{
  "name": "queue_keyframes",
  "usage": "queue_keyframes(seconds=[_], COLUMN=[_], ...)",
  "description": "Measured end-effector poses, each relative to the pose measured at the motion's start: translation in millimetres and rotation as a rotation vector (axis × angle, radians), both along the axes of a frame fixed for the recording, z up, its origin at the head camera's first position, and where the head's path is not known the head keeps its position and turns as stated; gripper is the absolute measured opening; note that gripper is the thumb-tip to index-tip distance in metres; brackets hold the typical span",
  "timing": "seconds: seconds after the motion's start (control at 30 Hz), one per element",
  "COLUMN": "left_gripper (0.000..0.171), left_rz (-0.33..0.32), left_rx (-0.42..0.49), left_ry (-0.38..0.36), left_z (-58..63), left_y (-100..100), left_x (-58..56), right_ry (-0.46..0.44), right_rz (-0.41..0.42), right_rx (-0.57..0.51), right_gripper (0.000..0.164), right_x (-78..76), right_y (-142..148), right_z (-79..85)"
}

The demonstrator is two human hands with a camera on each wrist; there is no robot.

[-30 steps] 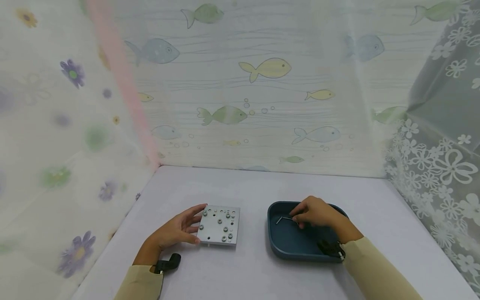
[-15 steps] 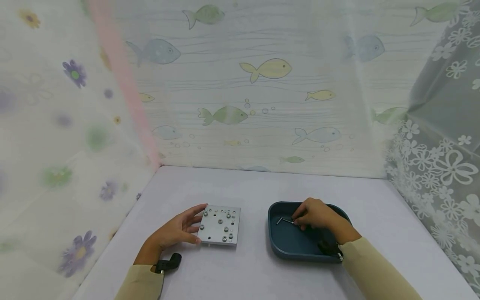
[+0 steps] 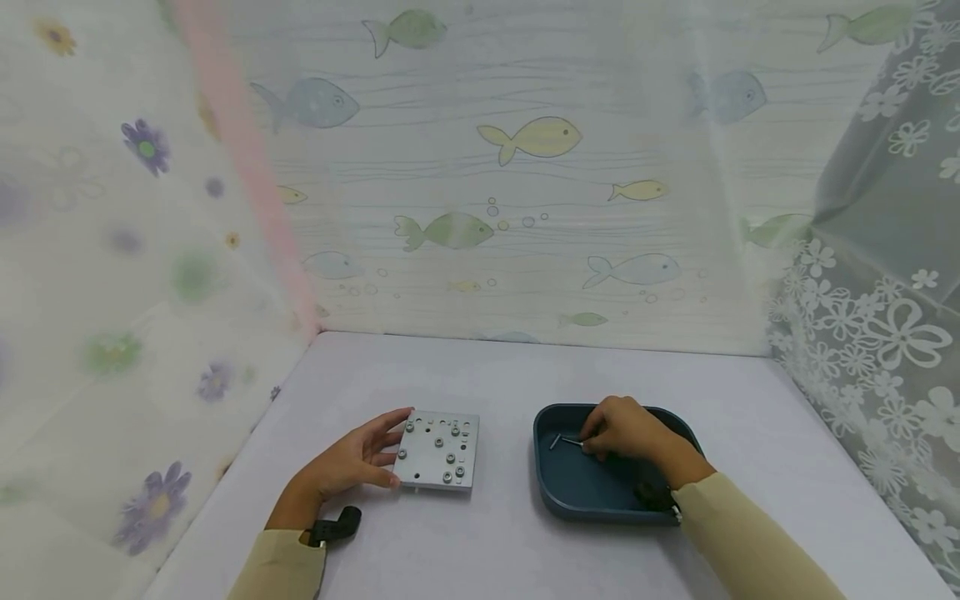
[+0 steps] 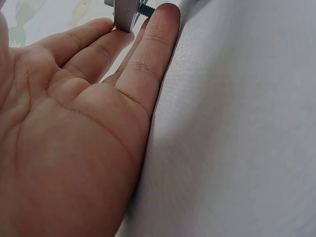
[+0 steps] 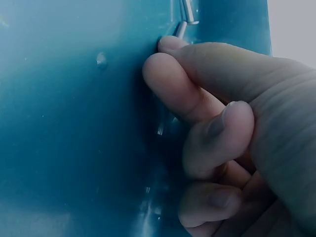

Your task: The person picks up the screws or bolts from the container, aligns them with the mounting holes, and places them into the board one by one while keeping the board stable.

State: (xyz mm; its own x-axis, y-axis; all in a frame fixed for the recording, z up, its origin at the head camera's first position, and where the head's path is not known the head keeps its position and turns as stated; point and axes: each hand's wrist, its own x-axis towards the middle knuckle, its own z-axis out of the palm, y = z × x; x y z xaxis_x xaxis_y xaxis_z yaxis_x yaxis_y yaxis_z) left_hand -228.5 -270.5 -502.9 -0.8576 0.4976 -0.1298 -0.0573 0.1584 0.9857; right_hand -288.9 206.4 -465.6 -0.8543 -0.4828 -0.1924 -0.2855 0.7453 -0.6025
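Note:
A square silver metal plate (image 3: 438, 458) with several socket-head bolts and open holes is on the table. My left hand (image 3: 352, 458) is at its left side, thumb by the near corner and index finger by the far corner. In the left wrist view, fairly straight fingers touch the plate's edge (image 4: 126, 15), and a threaded bolt end (image 4: 146, 10) sticks out beneath it. My right hand (image 3: 626, 432) reaches into a dark blue tray (image 3: 551, 492). Its thumb and index finger meet on the end of a thin metal pin (image 5: 181, 29); the other fingers are curled. Another short metal pin (image 3: 555, 442) lies beside it.
A white cloth (image 3: 502, 542) covers the table, with the plate left of centre and the tray to the right. Printed curtains enclose the back and left; a lace-patterned curtain (image 3: 885, 358) hangs at the right. A black wrist device (image 3: 341, 525) is on my left wrist.
My right hand has shifted slightly inside the tray, its fingertips lower and closer together at the pin. The pin has turned a little. My left hand and the plate look unchanged.

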Motion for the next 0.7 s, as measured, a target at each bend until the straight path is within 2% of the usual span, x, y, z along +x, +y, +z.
queue_keyframes(seconds=[0.7], left_gripper=[0.116], left_rz=[-0.019], left_rx=[0.008], left_ry=[0.018], left_z=[0.5], left_y=[-0.9], left_x=[0.1], right_ry=[0.054], right_rz=[0.056], right_rx=[0.016], right_gripper=[0.007], right_x=[-0.8], right_y=[-0.7], right_z=[-2.5])
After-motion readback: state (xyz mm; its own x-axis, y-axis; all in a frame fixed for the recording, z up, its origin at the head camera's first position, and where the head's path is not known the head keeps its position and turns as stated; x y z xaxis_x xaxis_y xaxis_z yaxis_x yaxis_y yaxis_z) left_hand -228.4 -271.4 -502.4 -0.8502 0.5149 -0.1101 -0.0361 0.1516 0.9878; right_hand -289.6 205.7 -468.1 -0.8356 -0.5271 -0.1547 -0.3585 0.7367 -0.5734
